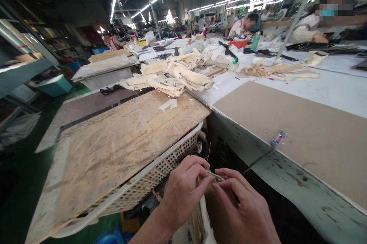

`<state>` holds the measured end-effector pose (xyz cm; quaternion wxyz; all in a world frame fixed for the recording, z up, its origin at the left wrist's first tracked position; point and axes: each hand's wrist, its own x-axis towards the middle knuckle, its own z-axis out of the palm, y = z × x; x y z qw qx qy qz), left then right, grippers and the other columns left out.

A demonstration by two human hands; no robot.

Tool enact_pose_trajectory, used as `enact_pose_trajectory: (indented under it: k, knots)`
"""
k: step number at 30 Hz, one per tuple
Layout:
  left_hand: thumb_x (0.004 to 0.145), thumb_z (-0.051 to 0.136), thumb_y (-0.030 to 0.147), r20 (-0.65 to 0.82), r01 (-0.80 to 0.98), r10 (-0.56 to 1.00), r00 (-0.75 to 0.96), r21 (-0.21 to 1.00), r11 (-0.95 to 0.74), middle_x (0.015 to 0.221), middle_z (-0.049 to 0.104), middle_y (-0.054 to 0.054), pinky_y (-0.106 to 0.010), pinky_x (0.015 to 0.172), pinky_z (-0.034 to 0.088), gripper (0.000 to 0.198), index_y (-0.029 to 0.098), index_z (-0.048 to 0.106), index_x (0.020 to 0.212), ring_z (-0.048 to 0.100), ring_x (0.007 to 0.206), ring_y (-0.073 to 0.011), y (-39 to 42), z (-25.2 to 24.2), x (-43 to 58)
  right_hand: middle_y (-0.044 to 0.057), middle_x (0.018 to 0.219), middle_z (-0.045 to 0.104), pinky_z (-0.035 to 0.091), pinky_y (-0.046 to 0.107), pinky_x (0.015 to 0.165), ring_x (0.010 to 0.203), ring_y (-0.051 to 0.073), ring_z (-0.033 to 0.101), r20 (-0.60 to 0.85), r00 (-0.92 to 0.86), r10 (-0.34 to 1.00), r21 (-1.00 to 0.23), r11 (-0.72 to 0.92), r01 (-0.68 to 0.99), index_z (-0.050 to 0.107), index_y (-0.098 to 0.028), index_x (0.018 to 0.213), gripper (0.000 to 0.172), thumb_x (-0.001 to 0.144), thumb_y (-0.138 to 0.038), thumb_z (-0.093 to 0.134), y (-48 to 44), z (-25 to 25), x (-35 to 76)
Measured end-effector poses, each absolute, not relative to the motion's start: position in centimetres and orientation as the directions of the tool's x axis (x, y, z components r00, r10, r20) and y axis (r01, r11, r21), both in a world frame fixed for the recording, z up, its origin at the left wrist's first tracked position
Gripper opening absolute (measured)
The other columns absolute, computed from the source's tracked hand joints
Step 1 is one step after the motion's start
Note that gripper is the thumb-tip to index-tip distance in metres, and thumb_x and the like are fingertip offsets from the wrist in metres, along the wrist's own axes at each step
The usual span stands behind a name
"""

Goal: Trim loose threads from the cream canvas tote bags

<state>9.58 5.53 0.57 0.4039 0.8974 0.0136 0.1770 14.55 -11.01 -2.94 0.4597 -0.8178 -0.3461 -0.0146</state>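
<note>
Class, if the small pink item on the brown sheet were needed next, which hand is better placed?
Probably the right hand: it is nearer the small pink item, while the left hand lies farther across. Both hold the pale fabric.

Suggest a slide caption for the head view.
Left hand and right hand pinch cream fabric near a white perforated plastic basket and stained tan tabletop.

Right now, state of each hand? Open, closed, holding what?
Left hand: closed, holding the edge of a beige cloth.
Right hand: closed, pinching the cloth near the left hand.
</note>
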Motion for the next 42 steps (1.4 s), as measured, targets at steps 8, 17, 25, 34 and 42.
enact_pose_trajectory:
  k: [8,17,25,34,42]
  knots:
    - [0.079,0.065,0.002,0.310,-0.117,0.188,0.932,0.747,-0.654,0.093,0.065,-0.003,-0.025,0.079,0.050,0.017,0.016,0.061,0.070,0.063,0.089,-0.0143,5.7,0.6,9.7,0.005,0.101,0.067,0.054,0.019,0.068,0.082,0.013,0.070,0.325,0.772,0.545,-0.789,-0.294,0.540,0.060,-0.021,0.080,0.017,0.094,-0.024,0.051,-11.0,-2.5,14.5]
    - [0.077,0.064,0.000,0.294,-0.098,0.197,0.935,0.751,-0.653,0.093,0.065,-0.002,-0.026,0.079,0.049,0.019,0.016,0.060,0.068,0.063,0.089,-0.0145,5.5,0.4,9.6,0.003,0.092,0.065,0.051,0.020,0.059,0.067,0.012,0.066,0.316,0.809,0.497,-0.795,-0.326,0.511,0.054,-0.021,0.072,0.023,0.094,-0.029,0.051,-10.6,-2.8,14.5]
    - [0.077,0.063,0.002,0.285,-0.056,0.241,0.928,0.745,-0.664,0.090,0.064,0.000,-0.024,0.071,0.047,0.024,0.018,0.048,0.068,0.061,0.080,-0.0123,5.4,0.2,9.8,0.003,0.092,0.066,0.051,0.020,0.059,0.067,0.012,0.066,0.302,0.820,0.487,-0.808,-0.326,0.491,0.055,-0.022,0.072,0.024,0.094,-0.031,0.051,-10.5,-3.0,14.5]
    - [0.078,0.064,0.003,0.249,-0.062,0.198,0.948,0.756,-0.652,0.099,0.066,-0.002,-0.028,0.082,0.050,0.022,0.020,0.064,0.092,0.063,0.091,-0.0162,5.6,1.0,10.0,0.005,0.093,0.066,0.051,0.021,0.060,0.070,0.013,0.066,0.293,0.794,0.533,-0.798,-0.321,0.510,0.053,-0.022,0.075,0.023,0.095,-0.030,0.049,-10.7,-2.8,14.6]
    - [0.079,0.067,0.003,0.271,-0.100,0.170,0.947,0.755,-0.648,0.098,0.068,-0.002,-0.027,0.084,0.051,0.018,0.019,0.067,0.086,0.064,0.092,-0.0158,5.8,1.2,10.0,0.004,0.094,0.065,0.052,0.021,0.063,0.072,0.013,0.067,0.295,0.798,0.526,-0.812,-0.303,0.499,0.053,-0.022,0.075,0.022,0.096,-0.028,0.048,-10.7,-2.9,14.6]
